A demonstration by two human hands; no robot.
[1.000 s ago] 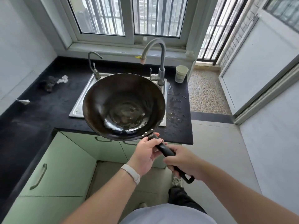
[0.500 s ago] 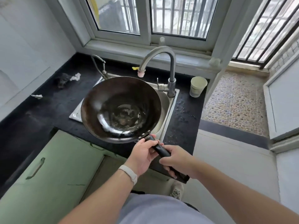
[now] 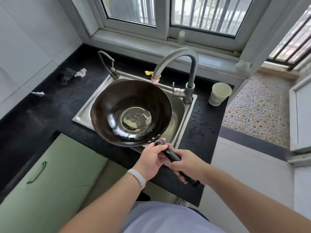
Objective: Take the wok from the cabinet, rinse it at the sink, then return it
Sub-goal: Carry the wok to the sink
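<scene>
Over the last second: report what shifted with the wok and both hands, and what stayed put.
The wok seems to have levelled out above the sink, and the water in it has gathered into a round pool at the bottom. Nothing was taken up or let go: the left hand and right hand still grip the handle. The faucet stays off, the paper cup in place.
</scene>
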